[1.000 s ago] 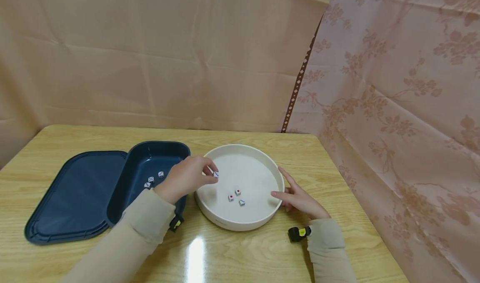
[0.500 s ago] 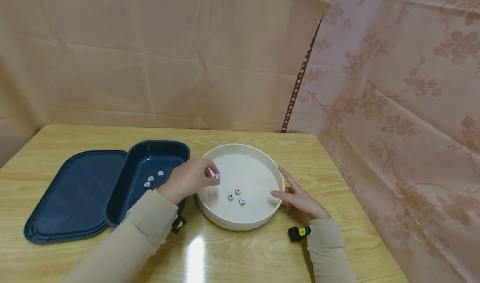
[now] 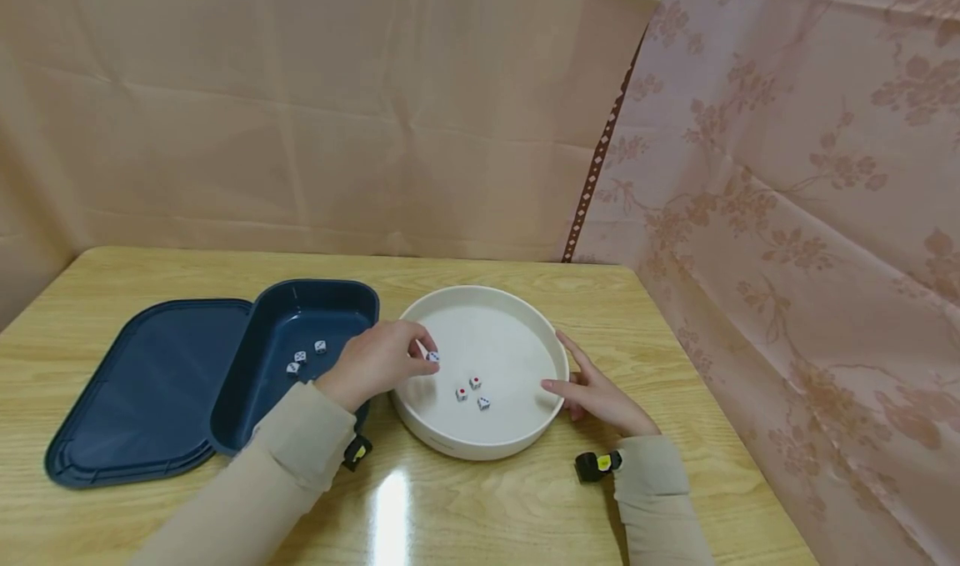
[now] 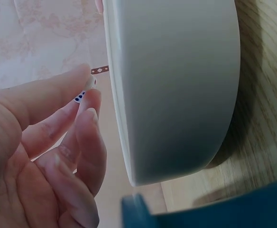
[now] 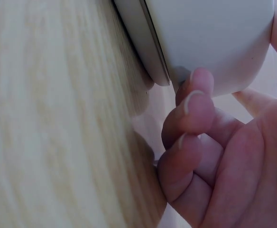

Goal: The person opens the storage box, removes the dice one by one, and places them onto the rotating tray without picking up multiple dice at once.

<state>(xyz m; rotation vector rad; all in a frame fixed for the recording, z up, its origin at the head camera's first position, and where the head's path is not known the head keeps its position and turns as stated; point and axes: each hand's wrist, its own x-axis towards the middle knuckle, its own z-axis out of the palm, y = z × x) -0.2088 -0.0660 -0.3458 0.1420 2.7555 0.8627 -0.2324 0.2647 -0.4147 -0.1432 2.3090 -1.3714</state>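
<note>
Soft light, one hot spot, close-up blur

Head view: even, muted light; white glare streak on front of table [image 3: 498, 508], small glints in box [image 3: 300, 326], soft shading across cloth [image 3: 300, 132]. Left wrist: dimmer, tray [image 4: 181, 85] side greyed, shadow cast on table, box rim out of focus. Right wrist: table grain blurred.

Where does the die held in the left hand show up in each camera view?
Head: the die is slightly left of centre, below mid-height.
Left wrist: left of centre, above mid-height, partly hidden by fingers.
Right wrist: not in it.
Shared landmark: the round white tray.
</note>
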